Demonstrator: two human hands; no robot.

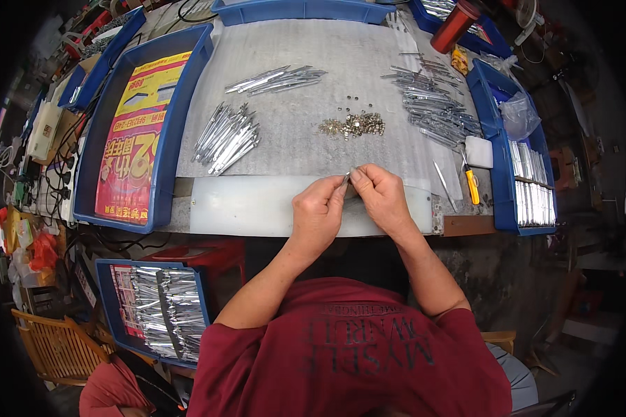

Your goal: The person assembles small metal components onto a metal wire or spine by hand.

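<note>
We see our left hand (318,212) and right hand (380,197) meeting at the near edge of the table (257,205), pinching a small metal piece (346,178) between them. Behind them lies a heap of small fasteners (353,126). Left of that lie two bundles of metal strips (227,136), right of it a longer spread of strips (431,104). A tray (163,160) sits at the table's left, another tray (497,174) at its right.

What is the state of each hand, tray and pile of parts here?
left hand: pinching a thin metal piece
right hand: pinching the same piece
small fasteners: loose heap on the mat
metal strips: fanned pile
blue tray: holds a flat printed sheet
</note>
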